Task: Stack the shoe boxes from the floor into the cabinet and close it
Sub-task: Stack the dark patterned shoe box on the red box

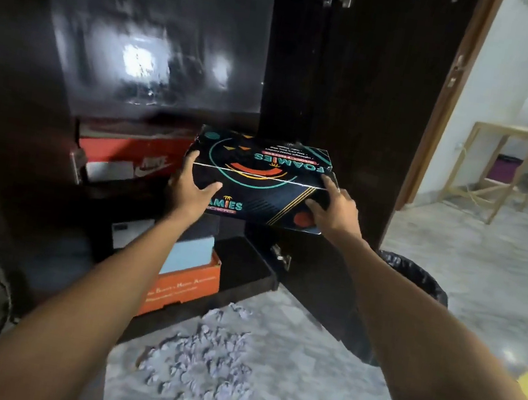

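A black shoe box [260,168] printed with "FOAMIES" is held in the air in front of the dark cabinet [162,47]. My left hand [191,185] grips its near left corner, thumb on the front face. My right hand [333,210] grips its near right corner, forefinger along the lid's edge. A red shoe box [129,154] lies on the cabinet's middle shelf, just left of the held box. Lower down, an orange shoe box [188,284] with a pale blue box [187,257] on it sits at the cabinet's bottom.
The cabinet's open door [364,112] stands right of the held box. A bin lined with a black bag [414,284] sits behind that door. Crumpled paper bits [205,352] lie on the marble floor. A wooden frame [506,174] stands in the room at far right.
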